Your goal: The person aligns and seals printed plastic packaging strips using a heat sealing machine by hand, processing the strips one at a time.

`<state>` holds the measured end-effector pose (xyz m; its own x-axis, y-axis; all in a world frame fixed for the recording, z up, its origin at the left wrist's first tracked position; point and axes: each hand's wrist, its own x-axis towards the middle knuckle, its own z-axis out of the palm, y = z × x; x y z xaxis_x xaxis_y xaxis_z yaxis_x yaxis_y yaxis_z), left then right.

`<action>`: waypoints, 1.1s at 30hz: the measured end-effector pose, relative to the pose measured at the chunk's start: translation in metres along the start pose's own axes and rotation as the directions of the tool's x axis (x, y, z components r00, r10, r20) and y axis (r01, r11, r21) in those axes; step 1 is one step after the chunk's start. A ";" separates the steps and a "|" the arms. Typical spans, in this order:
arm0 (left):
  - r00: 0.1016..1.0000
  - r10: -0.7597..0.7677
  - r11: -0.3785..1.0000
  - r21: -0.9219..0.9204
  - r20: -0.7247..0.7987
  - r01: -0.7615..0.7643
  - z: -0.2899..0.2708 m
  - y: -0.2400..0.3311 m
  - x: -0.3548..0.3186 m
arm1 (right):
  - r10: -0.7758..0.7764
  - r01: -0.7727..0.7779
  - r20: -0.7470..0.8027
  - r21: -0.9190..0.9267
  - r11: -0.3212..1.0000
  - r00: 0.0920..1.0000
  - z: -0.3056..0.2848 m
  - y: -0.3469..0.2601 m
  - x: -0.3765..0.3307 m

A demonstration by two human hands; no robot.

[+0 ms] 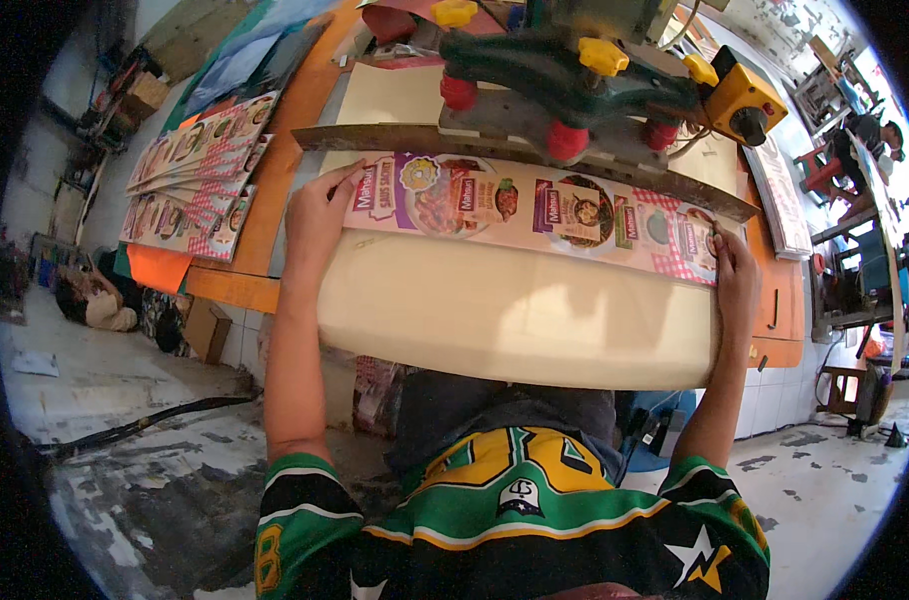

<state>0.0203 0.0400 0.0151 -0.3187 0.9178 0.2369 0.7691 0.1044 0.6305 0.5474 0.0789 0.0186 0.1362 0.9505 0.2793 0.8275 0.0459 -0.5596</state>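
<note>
A long printed strip (pixel 520 210), pink and white with food pictures, lies crosswise on a cream board (pixel 515 310). At its left end my left hand (pixel 318 212) grips the edge, fingertips on the strip's upper corner. My right hand (pixel 737 275) holds the opposite end, its fingers at the strip's right edge. Along the strip's far edge runs a metal bar (pixel 370 137), close to it or touching; I cannot tell which. Above the bar stands a dark green machine head (pixel 535 72) with yellow knobs (pixel 603 57) and red round parts (pixel 567 140).
Stacks of similar printed strips (pixel 200 165) lie on the left table, with another stack (pixel 778 195) at the right. A yellow control box (pixel 747 102) hangs by the machine. A person (pixel 865 150) sits far right; another person (pixel 100 300) is low at the left.
</note>
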 end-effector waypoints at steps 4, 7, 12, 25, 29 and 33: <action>0.999 0.033 0.999 -0.030 -0.022 -0.034 0.000 0.014 -0.005 | 0.039 -0.037 0.006 -0.129 0.991 0.999 -0.002 0.006 0.001; 1.000 0.019 0.991 -0.136 -0.001 -0.019 -0.003 0.009 -0.011 | -0.009 0.009 0.001 -0.023 1.000 1.000 -0.003 0.008 -0.002; 1.000 -0.005 0.997 -0.082 -0.005 0.004 -0.007 0.012 -0.044 | 0.106 -0.106 0.065 -0.013 0.994 0.992 -0.015 -0.003 -0.024; 1.000 0.019 0.997 -0.079 0.000 -0.019 -0.003 0.017 -0.051 | -0.001 -0.007 -0.149 -0.057 0.998 0.989 -0.004 -0.001 -0.032; 0.999 0.032 0.998 -0.046 0.002 -0.032 -0.005 0.020 -0.053 | -0.008 -0.004 -0.156 -0.076 0.997 0.988 -0.004 -0.002 -0.033; 0.999 0.033 0.997 -0.071 -0.002 -0.033 -0.005 0.018 -0.053 | -0.022 0.008 -0.171 -0.083 0.997 0.985 -0.002 -0.002 -0.033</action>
<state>0.0479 -0.0082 0.0172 -0.2939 0.9201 0.2591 0.7381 0.0462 0.6731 0.5426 0.0471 0.0122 0.2086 0.8829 0.4207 0.8710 0.0279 -0.4905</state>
